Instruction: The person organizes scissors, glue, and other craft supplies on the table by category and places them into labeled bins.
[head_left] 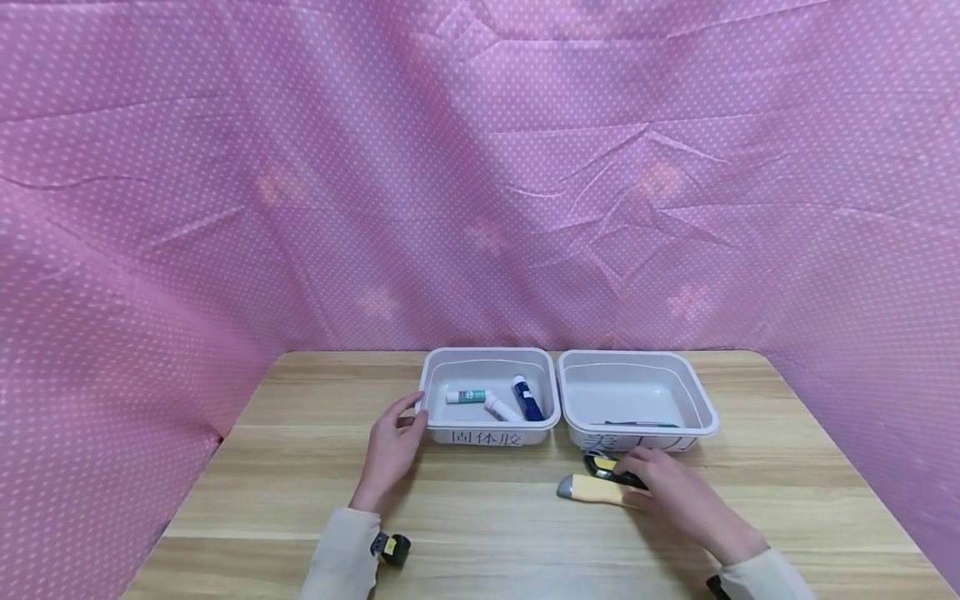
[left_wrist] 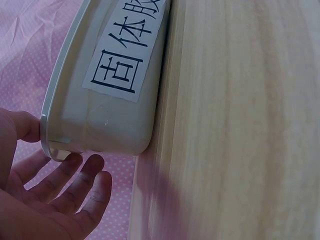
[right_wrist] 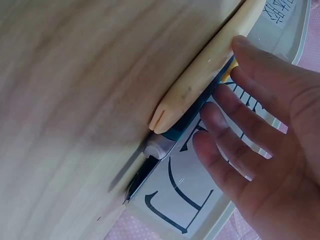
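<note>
My left hand grips the near left corner of a white plastic tray, thumb at the rim and fingertips under it. Inside lie a green-and-white glue stick, a white one and a dark blue one. My right hand is over two utility knives lying side by side before the right tray. Its thumb touches the pale yellow knife, and its loosely bent fingers reach to the black-and-yellow knife. The right ends of both knives are hidden by the hand in the head view.
The second white tray stands right beside the first, with a thin dark item along its near side. Both have paper labels with large black characters on their fronts. A pink dotted cloth hangs behind the wooden table.
</note>
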